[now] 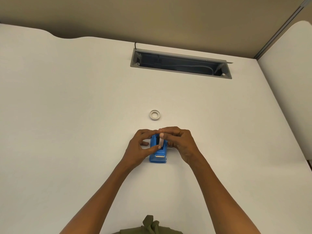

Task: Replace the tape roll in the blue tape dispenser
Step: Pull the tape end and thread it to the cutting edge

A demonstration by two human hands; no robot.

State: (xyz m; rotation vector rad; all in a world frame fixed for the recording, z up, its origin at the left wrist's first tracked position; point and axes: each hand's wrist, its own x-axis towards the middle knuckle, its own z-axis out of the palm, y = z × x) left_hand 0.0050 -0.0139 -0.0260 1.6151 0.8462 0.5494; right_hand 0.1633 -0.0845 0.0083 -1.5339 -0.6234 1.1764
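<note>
A blue tape dispenser (157,157) stands on the white desk (67,115), its metal cutter facing me. A white tape roll (161,141) sits upright in the dispenser's slot. My right hand (179,142) pinches this roll from the right, thumb on its top. My left hand (140,146) grips the dispenser's left side, thumb across its top face. A second white tape roll (155,115) lies flat on the desk just beyond my hands.
An open grey cable tray (180,64) with cables inside is sunk into the desk at the back. A tan wall rises behind, and a white partition (287,81) borders the right side.
</note>
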